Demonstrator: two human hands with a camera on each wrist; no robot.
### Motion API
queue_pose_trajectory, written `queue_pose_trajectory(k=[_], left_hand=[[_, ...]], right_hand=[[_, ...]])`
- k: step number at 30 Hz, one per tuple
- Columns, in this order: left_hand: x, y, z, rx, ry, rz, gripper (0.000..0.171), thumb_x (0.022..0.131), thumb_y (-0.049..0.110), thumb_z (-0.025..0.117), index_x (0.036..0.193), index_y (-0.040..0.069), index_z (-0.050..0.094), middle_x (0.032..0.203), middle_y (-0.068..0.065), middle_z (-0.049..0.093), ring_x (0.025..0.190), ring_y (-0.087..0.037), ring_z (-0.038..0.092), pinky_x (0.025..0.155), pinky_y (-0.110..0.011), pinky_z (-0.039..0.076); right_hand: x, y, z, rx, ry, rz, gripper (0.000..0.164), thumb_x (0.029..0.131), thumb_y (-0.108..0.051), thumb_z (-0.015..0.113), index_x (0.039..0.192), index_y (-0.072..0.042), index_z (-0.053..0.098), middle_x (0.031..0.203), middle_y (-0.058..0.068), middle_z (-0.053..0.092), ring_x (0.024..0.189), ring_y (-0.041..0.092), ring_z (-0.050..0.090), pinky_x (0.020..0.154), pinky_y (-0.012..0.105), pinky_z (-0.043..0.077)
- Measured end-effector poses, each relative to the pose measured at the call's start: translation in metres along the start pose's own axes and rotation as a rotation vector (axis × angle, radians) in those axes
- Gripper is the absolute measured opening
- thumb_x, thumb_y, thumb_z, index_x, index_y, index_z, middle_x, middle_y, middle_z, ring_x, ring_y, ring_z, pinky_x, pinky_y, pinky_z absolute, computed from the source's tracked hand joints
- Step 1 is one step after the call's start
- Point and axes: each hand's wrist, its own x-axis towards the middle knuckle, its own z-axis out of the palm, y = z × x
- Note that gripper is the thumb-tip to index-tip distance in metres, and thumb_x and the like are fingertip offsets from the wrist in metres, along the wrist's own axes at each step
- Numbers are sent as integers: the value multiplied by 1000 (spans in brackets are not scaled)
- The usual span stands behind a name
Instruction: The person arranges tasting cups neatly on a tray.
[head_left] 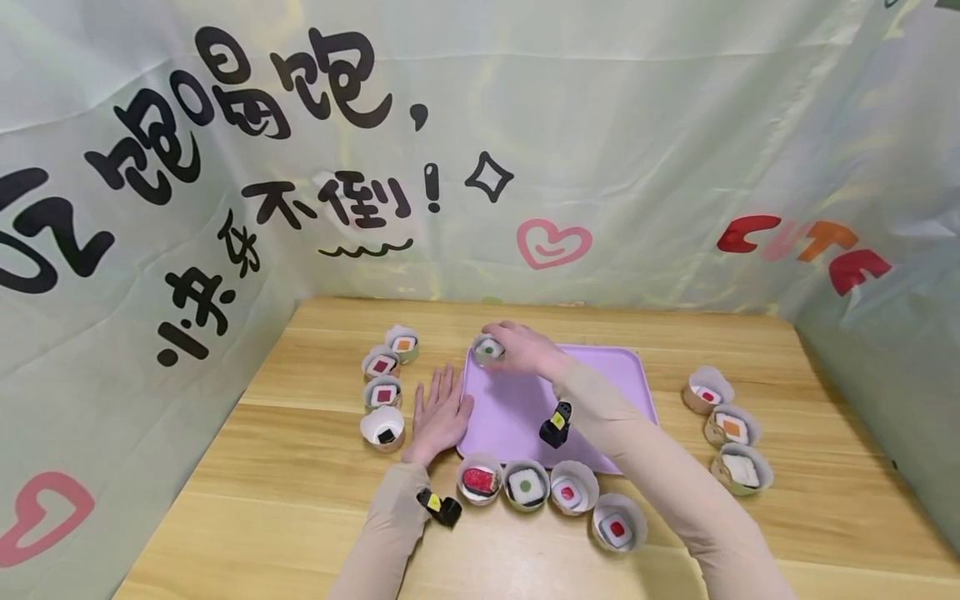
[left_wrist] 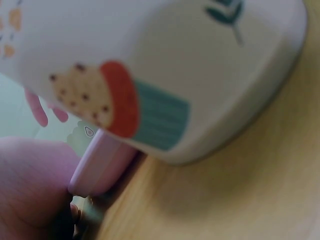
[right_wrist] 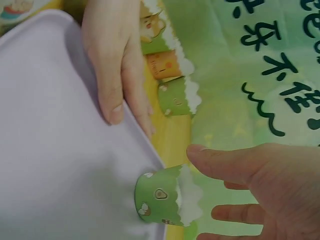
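On the far left corner of a purple tray (head_left: pixel 517 417) stands a green paper cup (right_wrist: pixel 157 195) with a scalloped white rim, holding a white sushi piece with a green centre (head_left: pixel 490 350). My right hand (head_left: pixel 521 348) is at this cup; in the right wrist view its thumb and fingers are spread just off the rim. The left hand (head_left: pixel 438 417) lies with straight fingers at the tray's left edge, its thumb by the rim. A white cup with a cupcake print (left_wrist: pixel 115 100) fills much of the left wrist view, close to that hand.
Several sushi cups (head_left: pixel 382 396) line the left of the wooden table (head_left: pixel 300 483). Several more (head_left: pixel 527 486) stand along the tray's near edge. At the right are three cups (head_left: pixel 731 427). A printed cloth (head_left: pixel 637 150) hangs around the table.
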Motion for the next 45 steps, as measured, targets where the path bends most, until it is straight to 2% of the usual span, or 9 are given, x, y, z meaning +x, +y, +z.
queue_pose_trajectory(k=[9,13,18,22,30,38,45], left_hand=[[-2,2,-2,-6,9,11,59,107,34,31,160,11,25,171,-13,9,160,-32,2,127,-55,-10],[-1,1,-1,2,-9,-1,60,107,37,29,161,13,20,171,-10,5,160,-29,-2,127,-53,-14],[-1,0,-1,2,1,4,59,107,36,31,161,12,24,171,-12,8,160,-31,1,127,-54,-11],[0,0,1,8,-11,-6,60,107,38,30,161,14,21,172,-9,6,160,-29,-1,127,-53,-12],[-2,2,-2,10,1,5,58,108,36,32,161,13,25,171,-11,10,160,-31,3,128,-56,-7],[-3,1,-2,16,-10,-3,59,107,36,31,161,14,22,171,-10,8,160,-31,2,128,-55,-8],[1,-3,3,14,0,-4,59,107,37,30,162,16,20,172,-9,6,160,-29,-1,127,-53,-11]], right_hand=[[-22,1,-9,46,-28,-18,67,90,-25,75,147,-4,47,150,24,49,139,41,48,115,56,41],[-31,1,-12,70,-41,-21,66,93,-28,71,149,-6,45,153,23,46,141,41,46,116,59,40],[-42,3,-13,76,-39,-50,66,94,-31,69,149,-5,45,153,21,47,142,40,46,116,56,40],[-52,6,-15,86,-27,-65,65,94,-30,69,149,-5,46,153,21,47,143,40,45,118,56,38],[-76,9,-20,135,-9,-83,64,94,-29,70,149,-7,47,153,17,49,143,39,44,117,57,38],[-100,14,-23,182,31,-98,61,94,-27,71,147,-5,48,151,18,52,140,38,48,116,55,40],[-119,21,-28,224,84,-78,62,94,-29,71,146,-5,49,147,19,55,130,42,54,105,58,48]])
